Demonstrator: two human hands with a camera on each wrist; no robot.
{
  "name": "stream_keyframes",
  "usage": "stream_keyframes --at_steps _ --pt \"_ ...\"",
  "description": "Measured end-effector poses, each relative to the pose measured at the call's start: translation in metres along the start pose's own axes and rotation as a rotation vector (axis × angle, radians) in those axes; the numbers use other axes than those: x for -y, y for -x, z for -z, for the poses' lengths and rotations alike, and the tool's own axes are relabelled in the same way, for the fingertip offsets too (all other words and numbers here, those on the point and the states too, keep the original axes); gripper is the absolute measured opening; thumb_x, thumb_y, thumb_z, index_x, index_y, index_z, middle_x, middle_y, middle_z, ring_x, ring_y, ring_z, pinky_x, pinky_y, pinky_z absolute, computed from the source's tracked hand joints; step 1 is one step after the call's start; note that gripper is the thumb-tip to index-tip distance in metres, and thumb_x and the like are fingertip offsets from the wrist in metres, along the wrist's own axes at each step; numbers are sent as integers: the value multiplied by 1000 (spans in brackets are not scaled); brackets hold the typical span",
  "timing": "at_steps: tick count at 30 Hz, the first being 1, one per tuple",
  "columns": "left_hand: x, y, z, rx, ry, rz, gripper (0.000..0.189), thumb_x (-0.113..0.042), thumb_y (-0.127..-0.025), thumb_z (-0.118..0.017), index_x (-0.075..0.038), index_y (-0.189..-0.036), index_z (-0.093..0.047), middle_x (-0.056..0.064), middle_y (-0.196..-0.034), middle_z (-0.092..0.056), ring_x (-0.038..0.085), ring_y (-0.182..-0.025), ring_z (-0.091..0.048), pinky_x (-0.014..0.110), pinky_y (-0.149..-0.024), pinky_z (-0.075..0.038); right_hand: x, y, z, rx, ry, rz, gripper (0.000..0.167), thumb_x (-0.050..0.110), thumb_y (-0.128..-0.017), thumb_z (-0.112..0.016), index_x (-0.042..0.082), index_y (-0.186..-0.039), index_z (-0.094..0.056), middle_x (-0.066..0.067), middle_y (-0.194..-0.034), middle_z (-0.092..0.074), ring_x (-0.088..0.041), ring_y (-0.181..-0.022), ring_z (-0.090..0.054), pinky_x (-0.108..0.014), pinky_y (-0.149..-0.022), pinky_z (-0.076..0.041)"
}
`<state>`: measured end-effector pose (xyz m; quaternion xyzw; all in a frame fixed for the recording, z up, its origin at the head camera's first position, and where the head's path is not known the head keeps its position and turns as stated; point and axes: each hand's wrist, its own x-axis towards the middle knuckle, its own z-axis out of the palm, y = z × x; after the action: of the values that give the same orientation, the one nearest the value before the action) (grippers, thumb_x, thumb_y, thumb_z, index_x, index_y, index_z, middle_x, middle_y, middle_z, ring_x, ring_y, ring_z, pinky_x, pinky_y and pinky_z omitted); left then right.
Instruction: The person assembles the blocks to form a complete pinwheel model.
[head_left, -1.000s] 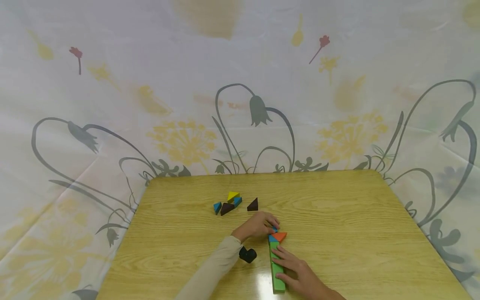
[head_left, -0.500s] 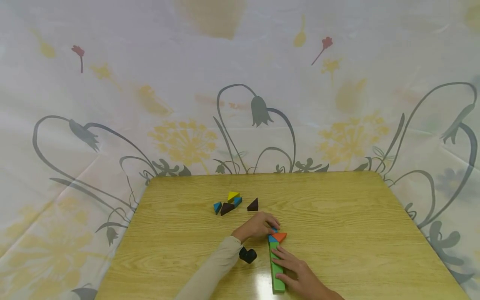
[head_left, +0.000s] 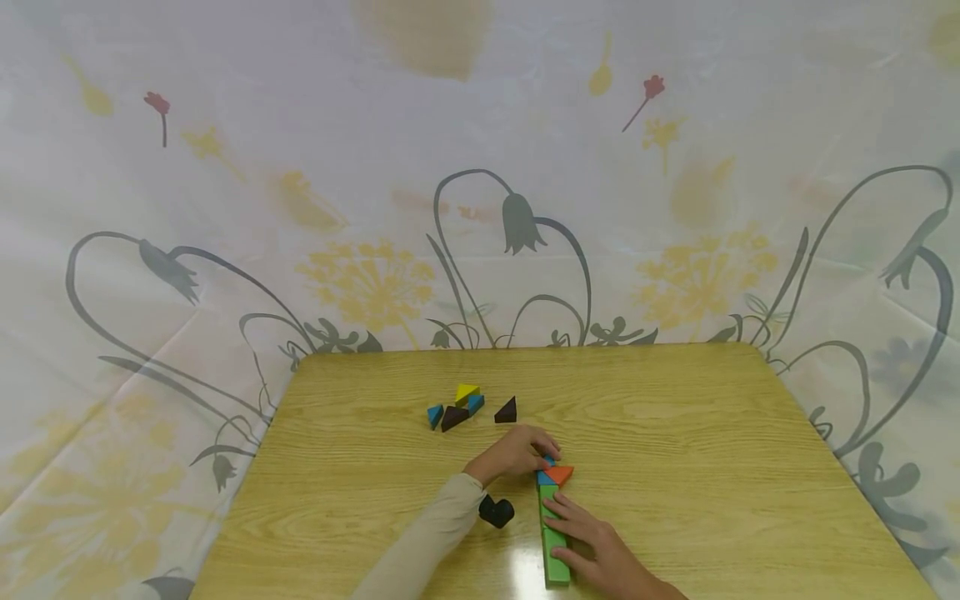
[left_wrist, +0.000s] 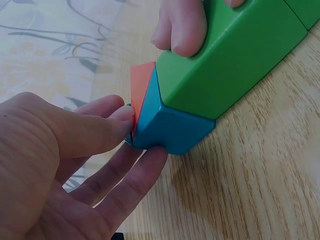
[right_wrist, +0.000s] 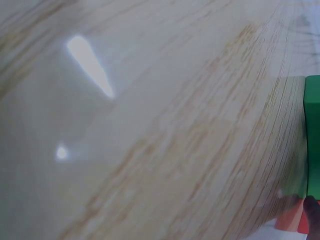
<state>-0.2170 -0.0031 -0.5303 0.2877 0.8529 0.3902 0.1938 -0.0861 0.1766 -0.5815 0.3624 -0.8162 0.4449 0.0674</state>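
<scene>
Fingers of the right hand (head_left: 600,554) cover part of the green blocks (head_left: 556,568), which both wrist views cut short at the edge. Beyond the blocks' far end, the left hand (head_left: 513,454) mostly hides a small blue piece (head_left: 551,460); its shape cannot be told. Left of the blocks, the beige sleeve (head_left: 427,533) runs off the head view's bottom.

Left hand (head_left: 513,454) is further out, thumb and fingers pinching. Right hand (head_left: 600,550) sits nearer, fingers kinda spread.

the green blocks (left_wrist: 235,60) look smooth, the wood-grained table (head_left: 675,433) glossy.
</scene>
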Motion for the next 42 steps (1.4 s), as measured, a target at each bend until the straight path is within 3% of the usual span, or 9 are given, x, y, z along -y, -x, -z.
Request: stream_keyframes --at_steps 11,28,33,37,42 --pt "-3 1 2 5 -21 -30 17 4 -86 -65 -3 -98 -74 3 -112 -65 13 -100 -61 17 -77 -48 1 -2 1 3 0 0 40 17 -90 -65 1 -127 -60 -18 -136 -50 -27 -133 -36 -16 -104 -28" --pt "-3 4 4 -16 33 6 15 0 -87 -65 -6 -98 -74 1 -114 -63 15 -96 -61 20 -72 -50 -1 -2 -1 -29 1 43 40 12 -87 -68 -1 -124 -61 -21 -133 -52 -34 -130 -39 -17 -104 -28" --pt "0 8 13 -79 12 -5 17 -3 -90 -62 -8 -102 -72 0 -109 -64 14 -93 -60 23 -71 -50 -2 -1 -1 -28 -17 46 40 11 -88 -66 -1 -125 -60 -21 -134 -51 -33 -131 -38 -17 -103 -30" --pt "5 10 22 -147 -21 -25 18 -2 -90 -62 -6 -105 -71 4 -112 -64 22 -98 -61 26 -75 -51 -3 0 -2 -22 -8 40 40 11 -88 -66 0 -126 -60 -20 -134 -51 -32 -131 -39 -19 -103 -32" --pt "11 13 32 -246 5 -23 20 4 -89 -59 0 -106 -68 13 -112 -61 30 -98 -58 35 -80 -50 -4 0 -2 -18 -9 44 40 12 -88 -67 1 -126 -60 -19 -134 -51 -28 -132 -38 -18 -103 -32"
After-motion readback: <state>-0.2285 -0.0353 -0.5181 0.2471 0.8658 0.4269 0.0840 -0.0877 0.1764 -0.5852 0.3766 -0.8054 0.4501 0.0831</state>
